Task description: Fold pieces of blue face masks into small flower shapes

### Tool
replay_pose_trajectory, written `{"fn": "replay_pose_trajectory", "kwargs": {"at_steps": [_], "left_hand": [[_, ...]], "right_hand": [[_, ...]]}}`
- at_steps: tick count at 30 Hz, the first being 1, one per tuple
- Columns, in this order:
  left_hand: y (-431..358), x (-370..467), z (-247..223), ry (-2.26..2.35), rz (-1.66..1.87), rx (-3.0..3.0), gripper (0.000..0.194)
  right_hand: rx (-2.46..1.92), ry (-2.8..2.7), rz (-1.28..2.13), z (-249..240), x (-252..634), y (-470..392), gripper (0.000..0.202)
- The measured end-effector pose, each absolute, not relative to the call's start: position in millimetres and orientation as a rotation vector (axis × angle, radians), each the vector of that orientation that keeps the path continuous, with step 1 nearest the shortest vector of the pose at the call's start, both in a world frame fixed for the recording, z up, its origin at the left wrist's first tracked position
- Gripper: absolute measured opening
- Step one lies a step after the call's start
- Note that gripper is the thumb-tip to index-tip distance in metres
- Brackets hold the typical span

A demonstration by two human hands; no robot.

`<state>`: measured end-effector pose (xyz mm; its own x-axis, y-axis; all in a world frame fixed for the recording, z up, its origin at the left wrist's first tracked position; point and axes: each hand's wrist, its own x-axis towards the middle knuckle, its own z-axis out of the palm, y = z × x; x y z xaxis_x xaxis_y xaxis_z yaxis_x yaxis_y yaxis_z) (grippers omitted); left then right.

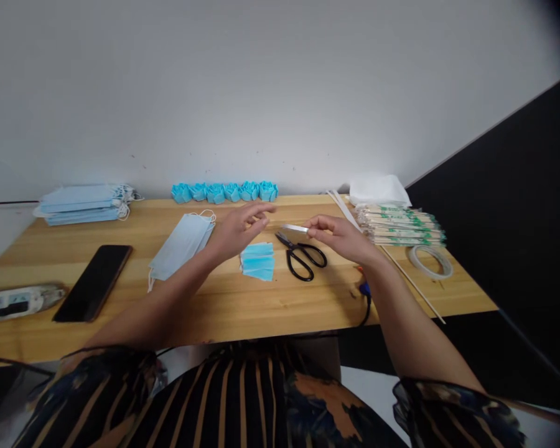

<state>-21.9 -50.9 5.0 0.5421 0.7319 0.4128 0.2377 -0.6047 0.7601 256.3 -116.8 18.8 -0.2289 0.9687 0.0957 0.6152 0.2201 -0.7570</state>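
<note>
Left hand (233, 231) empty, fingers loosely spread: keep it off the light-blue fabric pieces (257, 267) on the worktop (270, 311), hold the white strip (295, 228) straight, clear of the black-handled scissors (293, 246), right hand (338, 236) thumb-and-finger pinch snug at its right end.

Bright blue rosettes (232, 191) colour the far side of a yellow-brown, wood-grained table (270, 311), with pale blue masks (81, 202) far left, a white strip (295, 228), black-handled scissors (293, 245), green-and-white wrappers (399, 227) at right and a black-and-tan striped garment (224, 398) near.
</note>
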Motion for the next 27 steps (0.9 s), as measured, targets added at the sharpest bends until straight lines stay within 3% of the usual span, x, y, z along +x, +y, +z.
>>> {"fn": "replay_pose_trajectory", "kwargs": {"at_steps": [4, 7, 17, 27], "left_hand": [[-56, -2, 16, 0.718, 0.722, 1.876, 0.039], [-55, 7, 12, 0.732, 0.619, 1.707, 0.03], [-59, 16, 9, 0.759, 0.588, 1.583, 0.024], [-61, 13, 13, 0.727, 0.703, 1.652, 0.024]], "right_hand": [[-1.313, -1.893, 0.828, 31, 243, -120, 0.032], [-1.281, -1.932, 0.745, 32, 240, -120, 0.027], [-1.228, -2.215, 0.382, 45, 237, -123, 0.02], [-1.179, -2.203, 0.26, 44, 232, -125, 0.019]]}}
